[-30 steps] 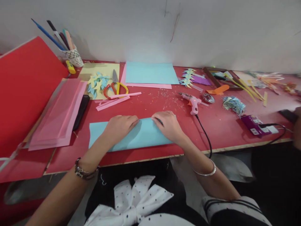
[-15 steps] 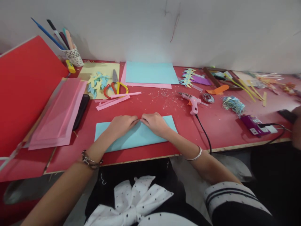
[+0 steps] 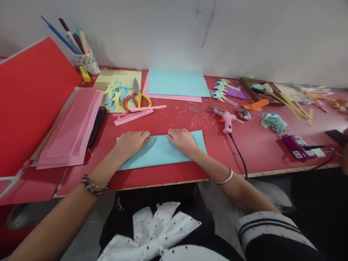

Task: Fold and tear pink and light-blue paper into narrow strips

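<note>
A folded sheet of light blue paper (image 3: 160, 154) lies flat near the table's front edge, its long folded-looking edge facing the wall. My left hand (image 3: 132, 143) is closed on that far edge, toward the left end, with fingers curled over it. Farther right along the same edge, my right hand (image 3: 182, 142) pinches the paper, its fingertips partly hidden. A stretch of bare blue paper shows between the two hands. Beyond them lie pink paper strips (image 3: 136, 116) and scissors (image 3: 136, 96) with red and yellow handles.
A pink glue gun (image 3: 225, 117) with a black cord stands right of the paper. Pink sheets (image 3: 72, 128) overlap a black phone-like object (image 3: 97, 127) at left. Blue sheets (image 3: 178, 83) lie by the wall. A purple power strip (image 3: 297, 148) sits at right, near another person's arm.
My hands have moved apart along the paper's far edge, the left one sliding left. The whole view has shifted slightly.
</note>
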A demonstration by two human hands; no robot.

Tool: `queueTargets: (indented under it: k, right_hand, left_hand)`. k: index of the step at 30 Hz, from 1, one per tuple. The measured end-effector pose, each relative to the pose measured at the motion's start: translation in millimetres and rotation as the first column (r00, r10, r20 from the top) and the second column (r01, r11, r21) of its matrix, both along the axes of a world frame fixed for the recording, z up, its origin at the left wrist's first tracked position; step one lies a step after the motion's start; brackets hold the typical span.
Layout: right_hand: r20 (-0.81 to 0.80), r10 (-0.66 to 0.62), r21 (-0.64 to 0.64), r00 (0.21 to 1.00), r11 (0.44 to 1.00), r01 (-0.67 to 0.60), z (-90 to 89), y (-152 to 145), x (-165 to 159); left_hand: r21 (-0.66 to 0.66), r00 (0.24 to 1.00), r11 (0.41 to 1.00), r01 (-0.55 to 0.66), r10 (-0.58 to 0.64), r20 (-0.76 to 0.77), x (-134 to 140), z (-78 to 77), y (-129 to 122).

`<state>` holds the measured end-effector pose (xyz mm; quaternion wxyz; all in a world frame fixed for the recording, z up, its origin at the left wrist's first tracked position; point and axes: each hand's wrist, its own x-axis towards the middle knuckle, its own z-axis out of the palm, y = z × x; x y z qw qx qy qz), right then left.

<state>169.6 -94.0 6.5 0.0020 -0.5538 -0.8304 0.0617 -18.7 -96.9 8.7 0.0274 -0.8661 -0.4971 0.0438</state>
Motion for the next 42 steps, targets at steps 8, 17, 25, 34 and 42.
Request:
queueTargets:
  k: [8,17,25,34,42]
  right_hand:
    - [-0.031,-0.005,0.024,0.999,1.000,0.006,-3.0,1,2]
    - [-0.038,0.019,0.021,0.999,1.000,-0.018,0.1,4,1]
    - [-0.014,0.010,0.009,1.000,1.000,-0.009,0.6,5,0]
    - [-0.048,0.017,0.004,0.999,1.000,-0.017,-0.3,7,0]
    - [0.003,0.020,0.018,1.000,1.000,-0.020,0.8,5,-1]
  left_hand:
    - [-0.058,0.999,0.998,-0.039,0.038,-0.018,-17,7.3,1]
    - [-0.172,0.989,0.979,-0.111,0.126,0.077,-27,6.9,15]
    - [-0.046,0.995,0.994,-0.099,0.100,0.028,-8,20.3,-3]
    - [-0.018,0.960,0.983,0.182,-0.174,0.218,45,-19.1,-56]
    - [-0.037,0.976,0.996,0.079,-0.070,0.207,16,-25.5,-44]
